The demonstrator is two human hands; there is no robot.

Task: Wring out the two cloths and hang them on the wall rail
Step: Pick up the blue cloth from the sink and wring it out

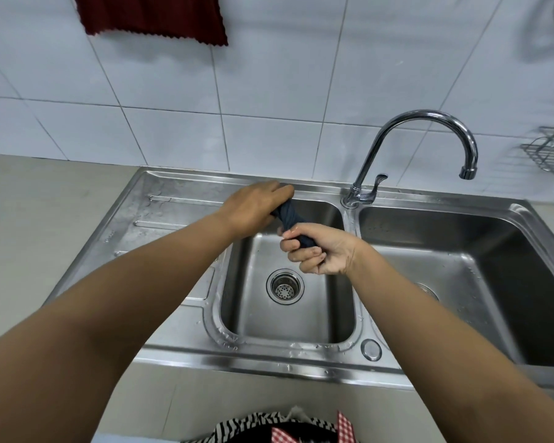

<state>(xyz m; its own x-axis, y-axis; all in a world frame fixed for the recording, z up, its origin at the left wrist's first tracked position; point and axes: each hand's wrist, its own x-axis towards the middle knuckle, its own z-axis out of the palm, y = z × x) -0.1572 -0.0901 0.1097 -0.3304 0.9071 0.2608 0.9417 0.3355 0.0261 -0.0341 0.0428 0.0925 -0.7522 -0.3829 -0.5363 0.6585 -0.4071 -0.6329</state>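
A dark blue cloth [289, 219] is twisted into a tight rope above the left sink basin [253, 314]. My left hand [253, 206] grips its far end, knuckles up. My right hand [317, 251] is clenched around its near end, just below and to the right. Only the short twisted stretch between the two fists shows. A dark red cloth [154, 17] hangs flat on the tiled wall at the top left; the rail that bears it is out of frame.
The steel double sink has a drain strainer [284, 286] in the left basin and a larger right basin [480, 282]. A curved chrome tap [422, 123] rises between them. A wire rack [550, 155] is fixed to the wall at right. Grey counter lies to the left.
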